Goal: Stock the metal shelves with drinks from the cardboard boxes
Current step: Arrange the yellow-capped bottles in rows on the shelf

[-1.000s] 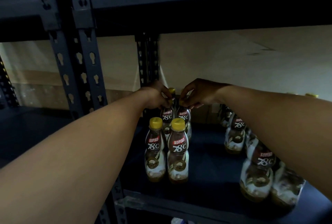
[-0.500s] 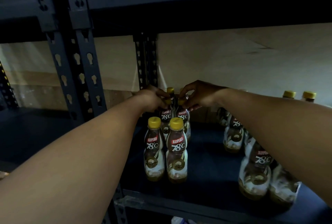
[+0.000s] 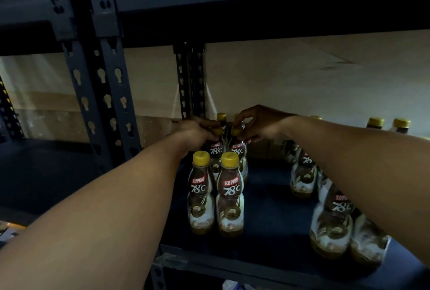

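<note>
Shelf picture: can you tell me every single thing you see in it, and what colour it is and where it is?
front bottles: two, brown with yellow caps, side by side near the shelf's front edge
left held bottle, right held bottle: two, same colours, right behind the front pair
back cap: at least one, yellow, behind the held pair
right bottles: several, same colours, right side of the shelf, partly hidden by the arm
shelf: one, dark blue, under the bottles
posts: dark, slotted, left and back
wall: beige, behind
left hand: grips the left held bottle's cap
right hand: pinches the right held bottle's cap
</note>
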